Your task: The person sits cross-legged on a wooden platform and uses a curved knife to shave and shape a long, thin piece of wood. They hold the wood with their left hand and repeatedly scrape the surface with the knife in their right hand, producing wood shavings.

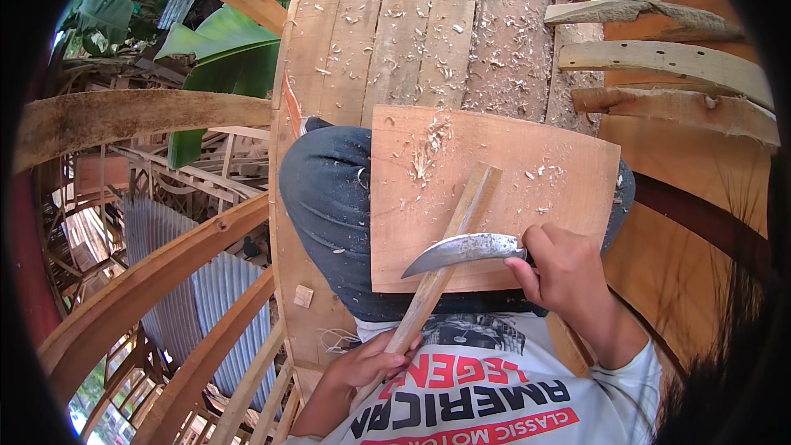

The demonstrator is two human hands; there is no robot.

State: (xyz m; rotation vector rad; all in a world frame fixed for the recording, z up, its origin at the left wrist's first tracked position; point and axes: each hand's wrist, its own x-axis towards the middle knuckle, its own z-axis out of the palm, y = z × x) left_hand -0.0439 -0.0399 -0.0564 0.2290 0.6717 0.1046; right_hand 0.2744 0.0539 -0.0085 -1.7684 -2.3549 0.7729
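Note:
My right hand (pixel 568 268) is closed round the handle of a curved knife (pixel 461 252). Its broad, worn steel blade points left and lies across a narrow wooden strip (pixel 449 231). Near my belly, my left hand (pixel 375 361) grips the lower end of that strip, fingers wrapped over it. The strip slants up and to the right, its far end over a flat wooden board (pixel 494 136) that rests across my lap. Curled wood shavings (pixel 432 147) lie on the board's upper part. Most of the knife handle is hidden in my fist.
Beyond my knees runs a plank floor (pixel 395 41) strewn with shavings. Curved wooden ribs (pixel 165 280) line the left side, with corrugated metal sheets (pixel 206 305) below them. More curved timbers (pixel 667 66) stand at the right. A small wood block (pixel 303 295) lies left of my leg.

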